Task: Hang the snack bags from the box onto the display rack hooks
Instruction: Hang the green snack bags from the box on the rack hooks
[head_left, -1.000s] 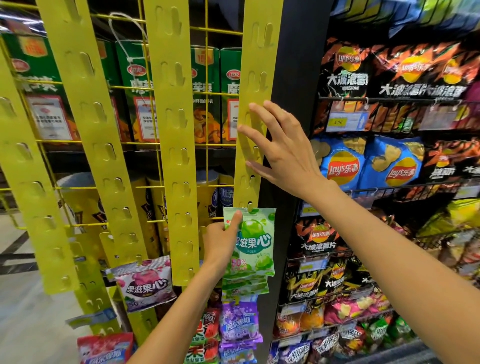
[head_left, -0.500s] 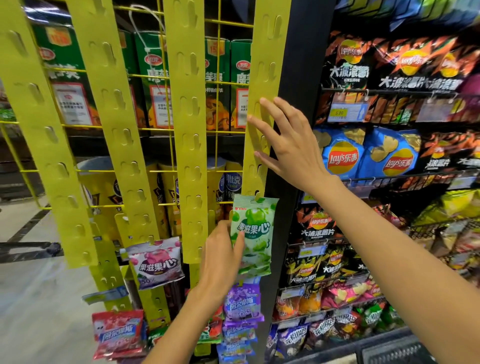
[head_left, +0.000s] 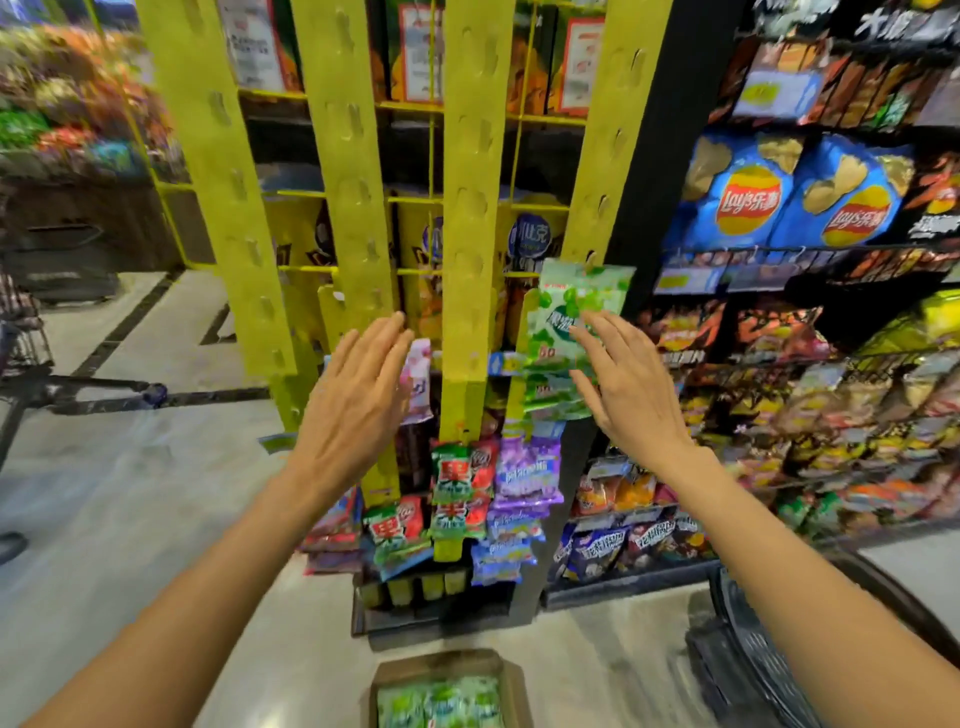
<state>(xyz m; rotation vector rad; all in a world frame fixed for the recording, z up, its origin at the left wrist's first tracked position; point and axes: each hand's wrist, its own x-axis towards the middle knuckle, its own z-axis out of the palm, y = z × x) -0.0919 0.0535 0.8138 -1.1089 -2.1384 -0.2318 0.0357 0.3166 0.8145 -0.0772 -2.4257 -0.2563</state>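
— Two hands, both with fingers spread and gripping nothing? 
— Yes. The left hand (head_left: 358, 395) is in front of the yellow strips (head_left: 470, 218), hiding part of a pink bag (head_left: 418, 379). The right hand (head_left: 631, 392) covers the lower corner of the green snack bag (head_left: 571, 322); whether it touches is hard to tell.
— Where is that bag? 
— Hanging from a hook on the rightmost strip, more green bags below it.
— And the box (head_left: 447, 686)? 
— On the floor, cut off by the bottom edge, green bags inside. Everything is motion-blurred; the labels are unreadable.
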